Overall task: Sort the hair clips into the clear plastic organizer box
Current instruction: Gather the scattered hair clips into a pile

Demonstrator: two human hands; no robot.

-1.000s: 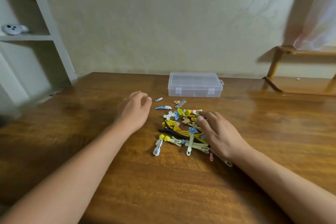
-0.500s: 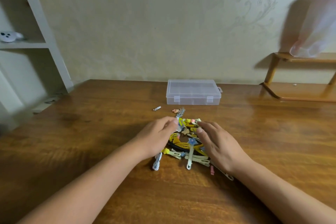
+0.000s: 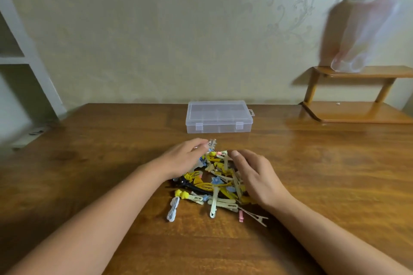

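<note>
left hand (image 3: 186, 159) flat, cupping pile | right hand (image 3: 252, 174) flat likewise | hair clips (image 3: 214, 185) may scatter, tangle | organizer box (image 3: 219, 119) latched

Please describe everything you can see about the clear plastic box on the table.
The clear plastic organizer box is flat, rectangular and see-through, apparently plastic. Its lid is closed, with two small latches on the near side and a small tab at the right end. Dividers show faintly inside. It lies flat on the wooden table, beyond the clips; nothing else touches it.
</note>
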